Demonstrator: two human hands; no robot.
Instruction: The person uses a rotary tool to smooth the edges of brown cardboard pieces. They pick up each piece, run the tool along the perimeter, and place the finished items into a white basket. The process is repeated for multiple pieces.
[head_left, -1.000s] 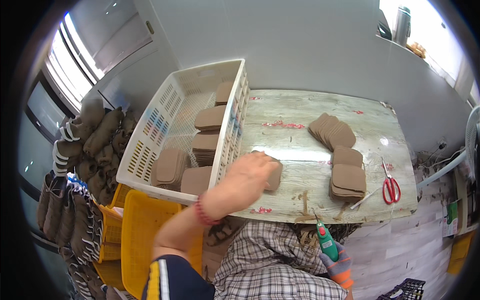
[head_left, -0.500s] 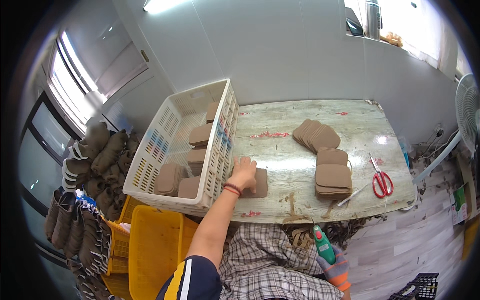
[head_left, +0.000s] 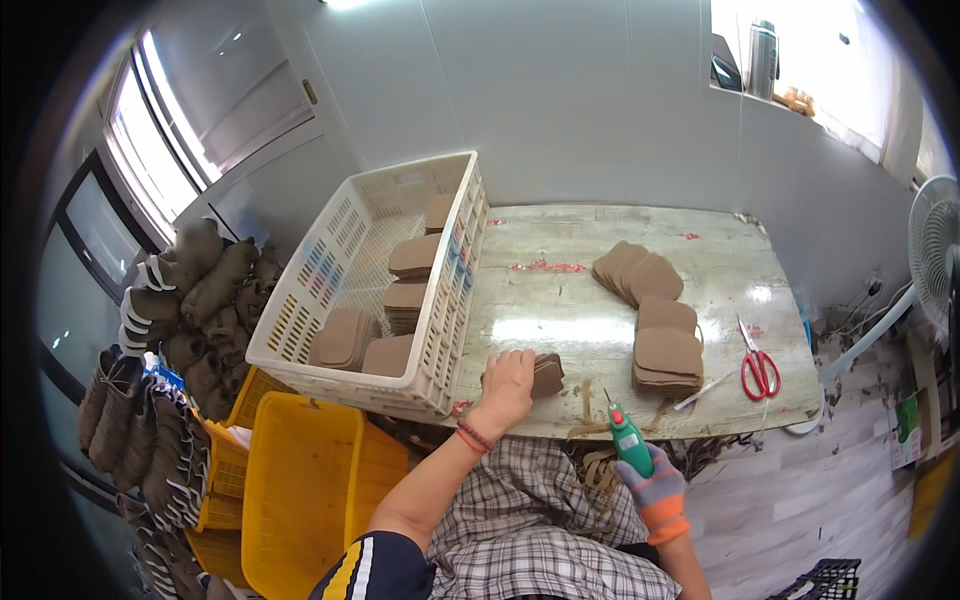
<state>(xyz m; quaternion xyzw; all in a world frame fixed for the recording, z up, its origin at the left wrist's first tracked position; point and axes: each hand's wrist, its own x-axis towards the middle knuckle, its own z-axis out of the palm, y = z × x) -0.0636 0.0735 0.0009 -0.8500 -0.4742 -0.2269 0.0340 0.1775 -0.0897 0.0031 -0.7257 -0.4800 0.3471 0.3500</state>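
Note:
My left hand (head_left: 508,388), bare, grips a small stack of brown fabric pieces (head_left: 547,375) at the table's front edge; the fingers partly cover it, and its layered edges show on the right. My right hand (head_left: 655,490), in a grey and orange glove, holds a green handheld power tool (head_left: 627,442) with a red button. The tool's thin metal tip points up toward the table edge, to the right of the stack and apart from it. Farther right sits a thick pile of similar brown pieces (head_left: 668,355), with a fanned-out pile (head_left: 637,272) behind it.
Red-handled scissors (head_left: 760,374) and a thin white stick (head_left: 702,392) lie on the right of the table (head_left: 560,235). At left stands a white crate (head_left: 265,365) with several brown stacks. Yellow bins (head_left: 262,500), brown shoe uppers (head_left: 125,430) and a fan (head_left: 935,250) surround the table.
My left hand has gone from lying over the brown stack to gripping it, and the stack is now tilted, farther right. My right hand has raised the green tool up and slightly left.

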